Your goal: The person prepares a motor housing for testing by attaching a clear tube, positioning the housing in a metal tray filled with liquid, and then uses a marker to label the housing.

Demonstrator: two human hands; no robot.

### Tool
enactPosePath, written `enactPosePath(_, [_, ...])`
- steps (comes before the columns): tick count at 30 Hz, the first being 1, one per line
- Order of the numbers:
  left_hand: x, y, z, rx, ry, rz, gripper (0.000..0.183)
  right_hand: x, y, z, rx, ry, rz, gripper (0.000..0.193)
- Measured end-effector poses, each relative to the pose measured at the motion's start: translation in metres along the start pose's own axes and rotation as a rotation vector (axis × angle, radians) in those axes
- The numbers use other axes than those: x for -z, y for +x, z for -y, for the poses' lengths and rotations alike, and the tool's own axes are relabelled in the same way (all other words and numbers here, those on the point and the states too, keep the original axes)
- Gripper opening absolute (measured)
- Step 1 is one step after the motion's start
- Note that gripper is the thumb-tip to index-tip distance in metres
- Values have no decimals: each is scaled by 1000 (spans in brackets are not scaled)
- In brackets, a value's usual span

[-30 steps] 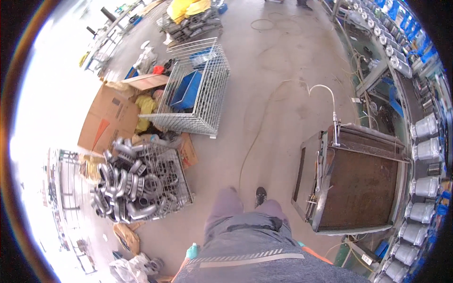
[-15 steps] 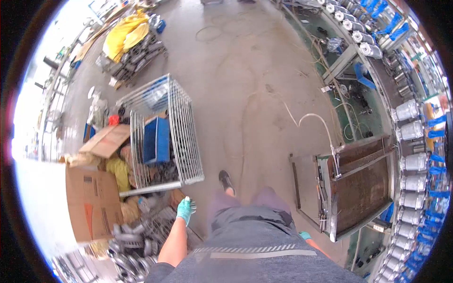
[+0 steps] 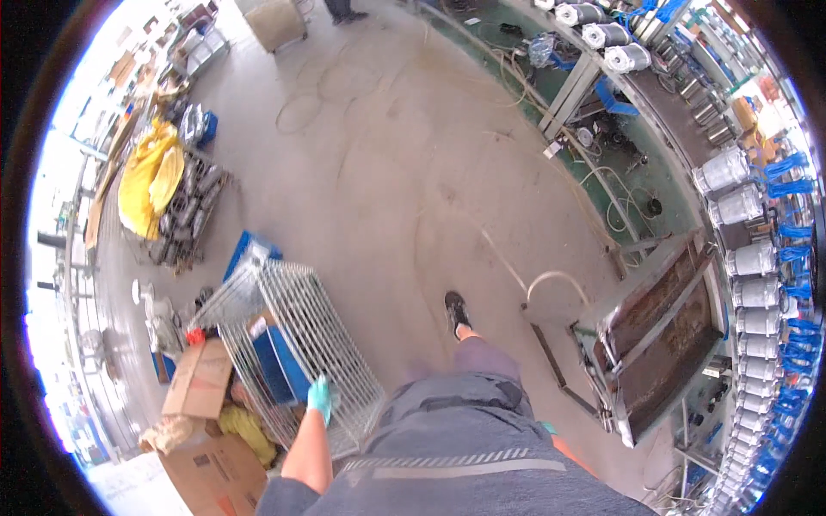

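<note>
My left hand (image 3: 319,397), in a green glove, hangs over the near side of the silver wire cage (image 3: 331,344) as seen from above. Its fingers look loose and partly spread, with nothing in them. Whether it touches the cage wires I cannot make out. Only a sliver of my right hand (image 3: 548,427), also green-gloved, shows beside my right hip; its fingers are hidden behind my body. Inside the cage is a blue bin (image 3: 280,365). One dark shoe (image 3: 456,314) is forward on the floor.
Cardboard boxes (image 3: 215,473) lie left of the cage. Farther off stands a cart of metal parts with a yellow cover (image 3: 148,185). To the right are a rusty metal cart (image 3: 658,344), a hose (image 3: 555,277) and a bench lined with silver motors (image 3: 757,292). A person's shoes (image 3: 350,16) show far ahead.
The view has moved forward and turned right; the cage and yellow cover now sit farther left. The other foot is in front. My left hand now overlaps the cage.
</note>
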State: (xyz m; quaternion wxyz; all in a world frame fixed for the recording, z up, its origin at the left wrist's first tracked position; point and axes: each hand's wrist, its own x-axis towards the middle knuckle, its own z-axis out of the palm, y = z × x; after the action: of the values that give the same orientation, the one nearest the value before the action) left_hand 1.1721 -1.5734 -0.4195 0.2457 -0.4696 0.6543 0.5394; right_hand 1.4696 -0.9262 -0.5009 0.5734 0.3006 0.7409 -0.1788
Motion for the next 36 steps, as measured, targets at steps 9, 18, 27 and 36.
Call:
enactPosePath(9, [-20, 1, -23, 305, 21, 38, 42, 270, -26, 206, -123, 653, 158, 29])
enactPosePath(18, [-45, 185, -280, 226, 198, 219, 42, 373, -20, 346, -240, 973, 41, 31])
enactPosePath(27, [-114, 396, -738, -146, 79, 341, 32, 357, -83, 467, -328, 1154, 71, 30])
enactPosePath(36, [-381, 376, -837, -262, 586, 593, 33, 363, -24, 532, -321, 1635, 45, 27])
